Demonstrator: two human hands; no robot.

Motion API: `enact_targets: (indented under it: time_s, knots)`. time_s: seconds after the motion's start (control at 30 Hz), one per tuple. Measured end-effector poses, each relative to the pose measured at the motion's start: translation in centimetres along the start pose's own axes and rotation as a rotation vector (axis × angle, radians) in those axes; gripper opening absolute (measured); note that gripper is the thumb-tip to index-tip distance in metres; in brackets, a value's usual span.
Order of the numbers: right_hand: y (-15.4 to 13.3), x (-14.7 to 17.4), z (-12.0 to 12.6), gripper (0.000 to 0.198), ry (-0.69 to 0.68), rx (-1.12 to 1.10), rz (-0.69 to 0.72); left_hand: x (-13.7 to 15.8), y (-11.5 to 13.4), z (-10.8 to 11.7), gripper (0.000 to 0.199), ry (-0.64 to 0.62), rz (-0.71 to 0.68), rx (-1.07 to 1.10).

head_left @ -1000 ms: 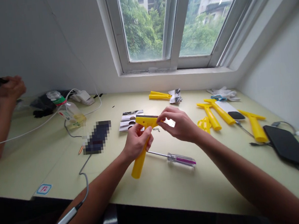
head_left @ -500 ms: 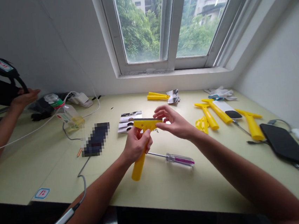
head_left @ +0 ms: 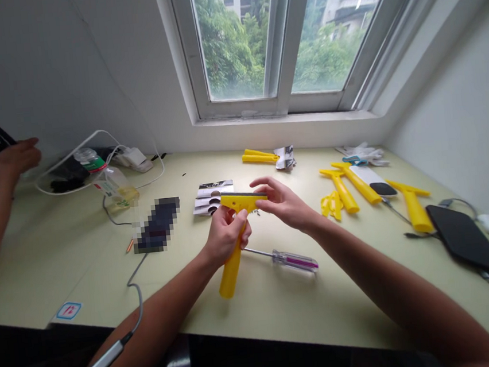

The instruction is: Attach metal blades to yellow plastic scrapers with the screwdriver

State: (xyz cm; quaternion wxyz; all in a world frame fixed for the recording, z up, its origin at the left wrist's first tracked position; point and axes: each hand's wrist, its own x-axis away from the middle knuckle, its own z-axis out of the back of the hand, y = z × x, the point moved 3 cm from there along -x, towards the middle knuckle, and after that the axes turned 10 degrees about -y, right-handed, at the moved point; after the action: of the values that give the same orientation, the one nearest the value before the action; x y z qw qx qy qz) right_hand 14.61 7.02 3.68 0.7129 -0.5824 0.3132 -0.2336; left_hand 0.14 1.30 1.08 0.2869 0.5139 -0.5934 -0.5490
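My left hand is wrapped round a yellow T-shaped scraper, just below its head. A dark grey strip runs along the top edge of the head, which faces the window. My right hand pinches the right end of the head between thumb and fingers, its other fingers raised. Behind and below the scraper, a screwdriver with a clear and purple handle lies on the table. Small screws lie under the scraper head, partly hidden. Left of the head are printed cards or packets.
More yellow scrapers, small yellow plates and a black phone lie at right. Yellow handles are near the window. A bottle, cables and a blurred-out dark device sit left. Another person's hand holds black straps.
My hands keep nearly the same hold on the scraper. At left, the other person's hand and the black straps have moved left, and the white cable now forms a loop.
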Motion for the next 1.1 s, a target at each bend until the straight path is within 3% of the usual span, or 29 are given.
enact_targets:
  time_s: [0.2,0.37,0.43,0.5,0.57,0.6,0.7,0.83,0.97,1.1]
  knots:
    - [0.8,0.4,-1.2,0.024,0.084,-0.231,-0.054,0.0,-0.3,-0.1,0.017,0.013,-0.006,0.033]
    - [0.9,0.0,-1.0,0.035,0.124,-0.206,-0.075,0.0,-0.1,0.1,0.020,0.029,-0.003,0.065]
    - [0.6,0.5,-0.2,0.041,0.177,-0.073,-0.091,-0.2,-0.1,0.3,0.022,0.052,0.013,0.085]
    - [0.2,1.9,0.4,0.043,0.210,0.241,-0.120,-0.4,-0.1,0.8,0.023,0.089,0.030,0.102]
    - [0.0,4.4,0.5,0.043,0.138,0.633,-0.185,-0.6,-0.2,1.2,0.023,0.132,0.034,0.116]
    - [0.2,5.8,0.2,0.042,0.036,0.773,-0.246,-0.7,-0.3,1.5,0.023,0.152,0.030,0.124]
    - [1.4,10.4,-0.8,0.035,-0.157,0.934,-0.428,-0.9,-0.5,1.9,0.022,0.182,0.019,0.149]
    - [2.1,14.0,-0.4,0.022,-0.121,0.923,-0.513,-1.1,-0.6,2.1,0.025,0.196,0.007,0.181]
    - [0.4,14.9,3.3,0.029,-0.008,0.743,-0.451,-1.1,-0.3,2.4,0.025,0.213,-0.010,0.195]
    - [-4.3,14.3,7.0,0.030,0.247,0.574,-0.171,-1.2,-0.2,2.7,0.026,0.230,-0.017,0.202]
